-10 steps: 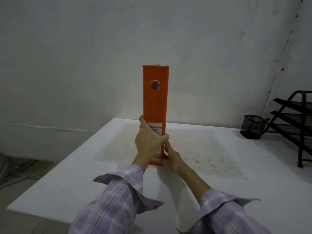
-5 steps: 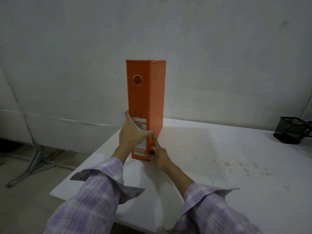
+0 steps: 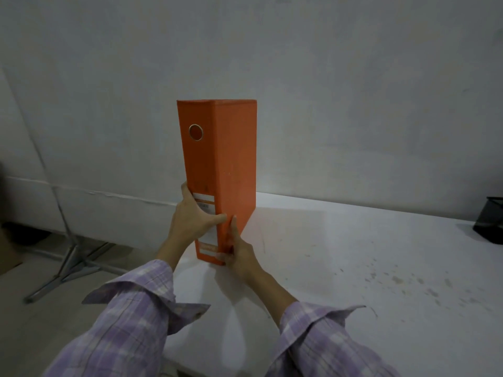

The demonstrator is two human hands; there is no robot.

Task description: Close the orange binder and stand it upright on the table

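Left hand (image 3: 194, 216): wrapped around the lower spine of the orange binder (image 3: 217, 172), thumb across the front of the spine near the label, fingers out of sight round the far side. Gripping.

Orange binder: closed, standing on its short end near the left front corner of the bench (image 3: 353, 254), close to the left edge. Long axis vertical, possibly leaning very slightly; wide-angle distortion makes this hard to call. Spine with ring hole faces the person, cover face turned to the right.

Right hand (image 3: 235, 253): low at the bottom right corner of the spine, fingers pressed flat up along the cover edge, closed against the binder and steadying its base.

Key relation: binder sits directly ahead of both hands, between them, rising well above them. Both hold only the lower part. Left hand sits higher and controls tilt; right hand is nearer the base.

Judgement: task nearly complete; remaining move is releasing without tipping. Narrow footprint near the bench edge is the risk.
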